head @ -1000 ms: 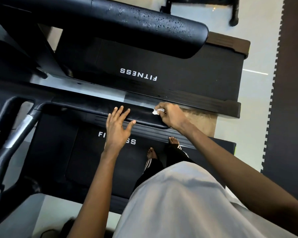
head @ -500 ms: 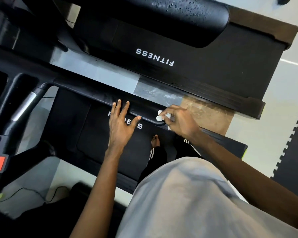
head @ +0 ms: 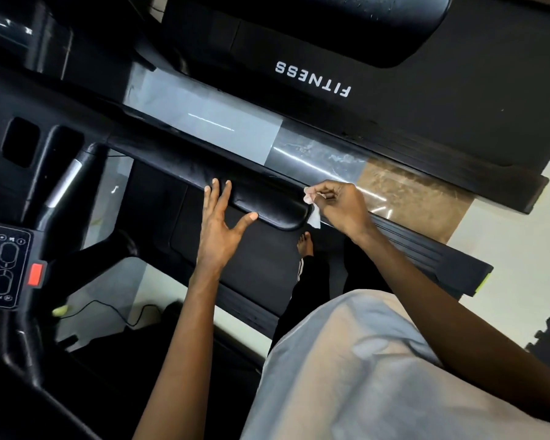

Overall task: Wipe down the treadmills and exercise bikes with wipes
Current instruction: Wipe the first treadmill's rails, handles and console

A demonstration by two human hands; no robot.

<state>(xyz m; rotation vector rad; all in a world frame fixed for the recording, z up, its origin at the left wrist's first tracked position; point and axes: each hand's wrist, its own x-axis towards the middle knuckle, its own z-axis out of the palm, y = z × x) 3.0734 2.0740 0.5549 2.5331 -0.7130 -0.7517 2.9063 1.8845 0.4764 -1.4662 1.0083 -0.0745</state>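
1. The small white crumpled wipe [head: 313, 215] is at the rounded end of the black padded handrail [head: 267, 211] of the treadmill and touches its end face.
2. The right hand [head: 340, 206] pinches the wipe between the thumb and curled fingers, just beside this rail end.
3. The left hand [head: 218, 223] is spread and holds nothing. Its straight fingers lie over the top of the same handrail, and the thumb stands apart at the lower edge.
4. The long axis of the handrail goes from upper left to lower right in the view. The wipe is at the lower-right end, so the rest of the rail lies to the left of the right hand, toward the left hand.
5. I judge that a stroke along this axis meets the left hand, which probably must lift first.
6. Below is the dark treadmill belt [head: 254, 268] with a bare foot [head: 305, 246]. Beyond stands a second black treadmill [head: 426, 100] with white lettering, and a control panel with a red button [head: 8, 265] is at far left.
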